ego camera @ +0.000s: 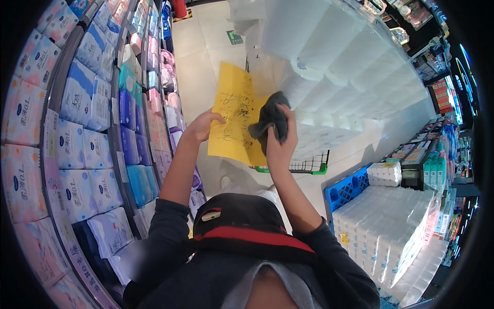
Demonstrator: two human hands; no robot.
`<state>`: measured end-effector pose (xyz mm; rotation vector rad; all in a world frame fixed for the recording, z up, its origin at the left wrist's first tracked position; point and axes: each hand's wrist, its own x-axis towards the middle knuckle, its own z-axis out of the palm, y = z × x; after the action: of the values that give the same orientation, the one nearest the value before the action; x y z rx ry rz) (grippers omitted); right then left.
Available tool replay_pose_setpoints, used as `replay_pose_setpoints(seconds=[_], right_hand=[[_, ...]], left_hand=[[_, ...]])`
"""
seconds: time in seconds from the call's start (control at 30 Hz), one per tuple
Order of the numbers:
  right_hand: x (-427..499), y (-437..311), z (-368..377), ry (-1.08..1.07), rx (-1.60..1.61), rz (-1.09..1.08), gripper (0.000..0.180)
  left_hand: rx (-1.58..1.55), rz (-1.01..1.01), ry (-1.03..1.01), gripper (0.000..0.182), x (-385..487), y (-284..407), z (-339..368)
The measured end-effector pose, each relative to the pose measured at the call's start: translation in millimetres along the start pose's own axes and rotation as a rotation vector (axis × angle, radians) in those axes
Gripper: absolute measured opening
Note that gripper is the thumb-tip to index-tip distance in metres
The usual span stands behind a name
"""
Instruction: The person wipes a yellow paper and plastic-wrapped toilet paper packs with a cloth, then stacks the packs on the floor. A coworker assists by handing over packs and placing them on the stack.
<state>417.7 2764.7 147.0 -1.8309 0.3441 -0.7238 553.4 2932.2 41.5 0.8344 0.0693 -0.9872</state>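
Observation:
My left hand [203,125] pinches the left edge of a bent yellow sheet [225,127] between thumb and fingers. Handwriting in dark ink covers the sheet. In my right hand [283,141] is a bunched dark grey cloth [274,116], which overlaps the sheet's right part and hides some of it. Whether the cloth presses on the sheet, I cannot tell. Just beyond my hands rises a tall stack of white paper packs [332,73] in clear wrap. Low down, a wire cart basket with a green rim [319,170] shows beneath the stack.
Shelves of packed tissues [92,146] line my left side. At my right, wrapped white paper rolls [380,224] are piled by a blue plastic crate [346,183]. Pale floor tiles [193,34] run ahead on the left. A red object [179,8] stands at the far end.

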Motion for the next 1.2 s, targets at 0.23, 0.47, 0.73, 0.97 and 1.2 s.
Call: replay_pose_setpoints(seconds=[0.23, 0.47, 0.73, 0.97, 1.2], right_hand=[[86, -33, 38, -0.272, -0.673, -1.048, 0.027], [121, 14, 66, -0.24, -1.428, -0.781, 0.012], [62, 21, 39, -0.52, -1.33, -0.621, 0.016], [35, -6, -6, -0.62, -0.975, -0.316, 0.021], [64, -47, 1, -0.365, -0.547, -0.701, 0.026]], left_hand=[[-0.021, -0.001, 0.031, 0.053, 5, 1, -6], [-0.051, 0.043, -0.036, 0.052, 11, 5, -6], [-0.122, -0.041, -0.026, 0.047, 24, -9, -17], [-0.099, -0.067, -0.026, 0.05, 32, -26, -25], [-0.066, -0.042, -0.023, 0.049, 43, -35, -15]])
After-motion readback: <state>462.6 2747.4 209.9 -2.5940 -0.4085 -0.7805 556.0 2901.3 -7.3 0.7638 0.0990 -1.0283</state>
